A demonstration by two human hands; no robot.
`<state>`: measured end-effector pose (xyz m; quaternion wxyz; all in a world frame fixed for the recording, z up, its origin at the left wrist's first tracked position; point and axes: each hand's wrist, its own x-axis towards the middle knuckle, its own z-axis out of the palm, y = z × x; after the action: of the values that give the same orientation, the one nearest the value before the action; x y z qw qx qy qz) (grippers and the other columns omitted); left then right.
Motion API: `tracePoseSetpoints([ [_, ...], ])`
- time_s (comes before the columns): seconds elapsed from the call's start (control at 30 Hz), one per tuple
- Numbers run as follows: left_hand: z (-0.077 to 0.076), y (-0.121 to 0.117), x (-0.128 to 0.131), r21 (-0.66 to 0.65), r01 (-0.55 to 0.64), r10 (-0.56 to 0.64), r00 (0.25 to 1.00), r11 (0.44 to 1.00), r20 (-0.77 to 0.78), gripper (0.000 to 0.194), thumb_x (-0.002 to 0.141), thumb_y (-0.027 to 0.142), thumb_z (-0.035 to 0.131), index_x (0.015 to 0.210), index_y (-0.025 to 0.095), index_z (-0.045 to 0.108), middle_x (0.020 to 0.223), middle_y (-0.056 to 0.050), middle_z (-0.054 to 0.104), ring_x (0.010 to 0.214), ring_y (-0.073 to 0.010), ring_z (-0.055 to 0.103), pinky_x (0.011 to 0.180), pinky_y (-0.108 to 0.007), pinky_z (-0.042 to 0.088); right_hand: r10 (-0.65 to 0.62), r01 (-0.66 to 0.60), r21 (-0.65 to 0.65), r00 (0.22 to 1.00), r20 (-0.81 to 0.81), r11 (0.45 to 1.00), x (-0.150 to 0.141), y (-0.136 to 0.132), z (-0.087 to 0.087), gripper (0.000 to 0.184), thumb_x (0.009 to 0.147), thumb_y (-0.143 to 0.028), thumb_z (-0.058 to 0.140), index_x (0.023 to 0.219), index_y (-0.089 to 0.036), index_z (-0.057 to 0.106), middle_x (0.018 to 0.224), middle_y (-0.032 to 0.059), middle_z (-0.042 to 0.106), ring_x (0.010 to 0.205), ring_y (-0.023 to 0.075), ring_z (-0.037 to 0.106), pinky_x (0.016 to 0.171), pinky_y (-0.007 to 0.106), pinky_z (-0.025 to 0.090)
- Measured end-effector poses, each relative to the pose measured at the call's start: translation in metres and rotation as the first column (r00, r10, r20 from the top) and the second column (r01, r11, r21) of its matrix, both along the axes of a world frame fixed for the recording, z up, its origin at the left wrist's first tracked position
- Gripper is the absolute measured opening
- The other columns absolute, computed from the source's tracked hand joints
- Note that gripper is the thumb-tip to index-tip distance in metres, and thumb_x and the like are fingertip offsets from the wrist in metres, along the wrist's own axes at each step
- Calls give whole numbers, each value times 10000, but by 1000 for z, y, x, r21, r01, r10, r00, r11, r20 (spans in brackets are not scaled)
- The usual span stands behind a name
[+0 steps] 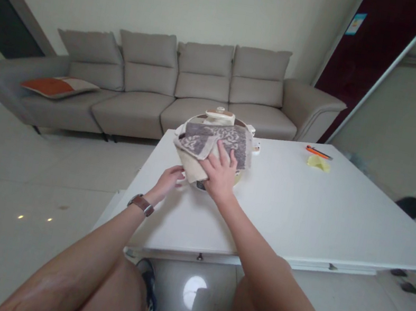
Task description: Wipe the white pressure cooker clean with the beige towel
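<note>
Cloth [217, 134] lies under your right hand [222, 179], fingers spread, while your left hand [166, 181], fingers parted, would best steady the appliance [220, 117].

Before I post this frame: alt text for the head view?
A person's right hand lies spread on a folded, patterned gray-and-cream towel partly covering a white appliance on a white table; the left hand, with a brown-strapped watch, is close beside the towel. An orange tool lies farther right, and a gray sofa stands behind.
</note>
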<state>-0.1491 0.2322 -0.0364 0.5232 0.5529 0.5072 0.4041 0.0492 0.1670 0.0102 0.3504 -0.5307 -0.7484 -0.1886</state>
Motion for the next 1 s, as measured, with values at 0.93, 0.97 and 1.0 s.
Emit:
tracePoseSetpoints([
  [0.93,2,-5,-6,-28,58,-62,985,998,-160,491,831,339,636,1294,184,693,1291,-159,709,1000,-264,707,660,-301,544,102,-101,-42,994,39,994,57,-21,-10,473,876,-69,546,1289,-244,697,1448,91,656,1606,294,235,1173,484,346],
  [0.97,2,-5,-6,-26,56,-59,985,998,-164,491,830,335,642,1294,185,694,1276,-159,715,996,-266,707,659,-302,544,85,-85,-26,996,-5,996,60,-20,-11,482,882,-75,533,1308,-241,686,1462,89,645,1601,290,253,1172,481,359],
  [1.0,1,-5,-5,-24,56,-59,984,998,-167,489,829,330,647,1293,185,695,1256,-159,723,989,-267,708,656,-303,544,54,-54,-4,996,-78,999,62,-19,-13,492,890,-88,519,1335,-233,669,1482,91,628,1597,289,263,1171,480,374],
])
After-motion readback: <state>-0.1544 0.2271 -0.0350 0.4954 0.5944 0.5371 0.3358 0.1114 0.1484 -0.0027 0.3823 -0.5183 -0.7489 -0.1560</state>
